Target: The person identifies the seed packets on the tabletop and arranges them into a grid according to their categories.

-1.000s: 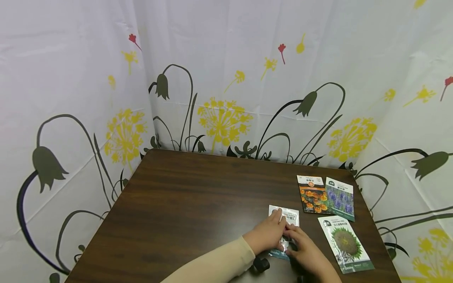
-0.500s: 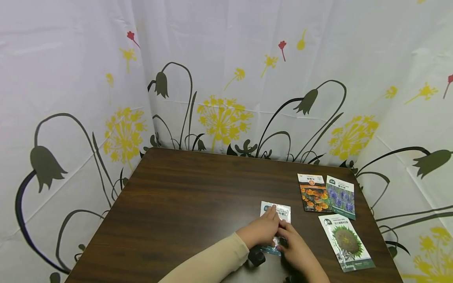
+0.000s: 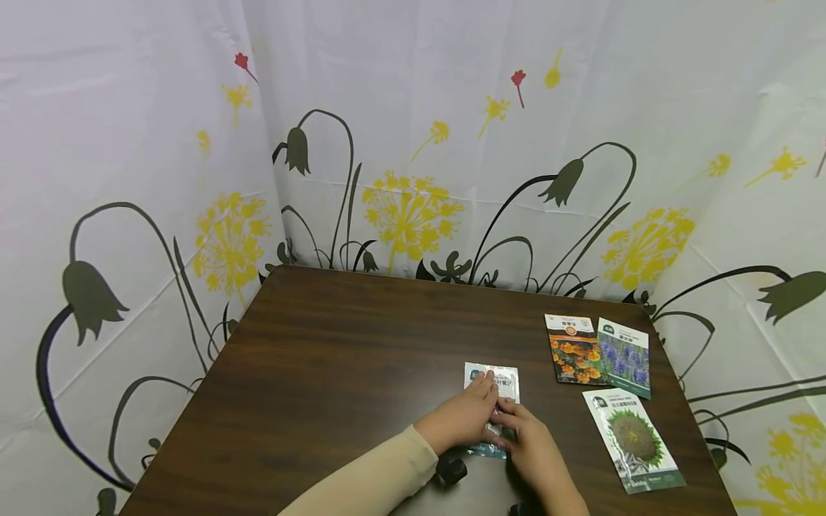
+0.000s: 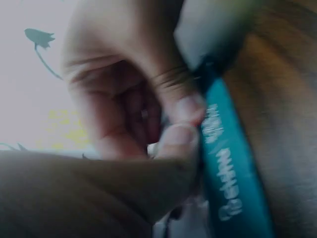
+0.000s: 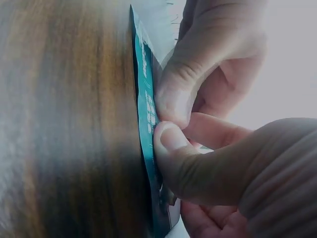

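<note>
A white seed packet with a teal lower end (image 3: 488, 451) lies on the dark wooden table, mostly hidden beneath both hands. My left hand (image 3: 454, 421) comes over it from the left, fingers pointing toward its printed top. From the right, my right hand (image 3: 534, 446) grips the packet's lower half, fingers meeting those of the left. Close up in the right wrist view, both thumb tips touch each other against the packet's face, beside the teal band (image 5: 145, 99), with the other fingers curled. In the left wrist view the teal strip (image 4: 228, 163) shows blurred lettering.
To the right lie an orange-flower packet (image 3: 576, 351), a purple-flower packet (image 3: 624, 357) and a packet with a round green-fringed flower head (image 3: 634, 438). A black wrist device (image 3: 451, 470) sits under the left wrist. A flower-print curtain (image 3: 413, 143) hangs behind the table (image 3: 335, 358).
Both hands have shifted left and slightly away from me, and the packet under them has slid along. The three packets at the right stay where they lay.
</note>
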`<act>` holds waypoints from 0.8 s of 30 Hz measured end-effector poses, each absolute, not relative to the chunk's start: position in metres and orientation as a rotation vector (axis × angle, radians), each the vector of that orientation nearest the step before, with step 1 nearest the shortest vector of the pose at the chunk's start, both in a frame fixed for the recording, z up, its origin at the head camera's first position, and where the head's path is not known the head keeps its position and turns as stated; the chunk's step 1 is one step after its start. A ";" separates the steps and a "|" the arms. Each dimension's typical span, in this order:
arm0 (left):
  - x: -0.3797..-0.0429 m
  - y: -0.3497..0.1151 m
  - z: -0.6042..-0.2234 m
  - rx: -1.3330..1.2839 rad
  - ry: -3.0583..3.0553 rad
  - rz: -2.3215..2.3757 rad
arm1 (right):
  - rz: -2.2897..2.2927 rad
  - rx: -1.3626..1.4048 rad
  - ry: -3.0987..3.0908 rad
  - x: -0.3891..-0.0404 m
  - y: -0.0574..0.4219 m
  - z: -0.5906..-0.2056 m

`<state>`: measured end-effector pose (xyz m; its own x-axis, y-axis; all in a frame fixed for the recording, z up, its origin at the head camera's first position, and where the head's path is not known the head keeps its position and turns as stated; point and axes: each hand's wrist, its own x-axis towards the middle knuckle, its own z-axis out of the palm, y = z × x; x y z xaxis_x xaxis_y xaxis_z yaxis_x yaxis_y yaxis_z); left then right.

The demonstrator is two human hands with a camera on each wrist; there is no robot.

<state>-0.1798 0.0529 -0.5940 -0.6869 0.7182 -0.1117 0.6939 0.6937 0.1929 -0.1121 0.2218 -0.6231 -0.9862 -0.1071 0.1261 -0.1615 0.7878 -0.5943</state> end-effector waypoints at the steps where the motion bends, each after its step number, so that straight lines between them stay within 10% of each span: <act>1: -0.180 0.053 -0.596 1.164 2.743 0.186 | 0.961 0.221 -2.886 -0.113 0.222 -0.622; 24: -0.182 0.048 -0.592 1.065 2.708 0.368 | 0.831 0.277 -2.958 -0.112 0.212 -0.613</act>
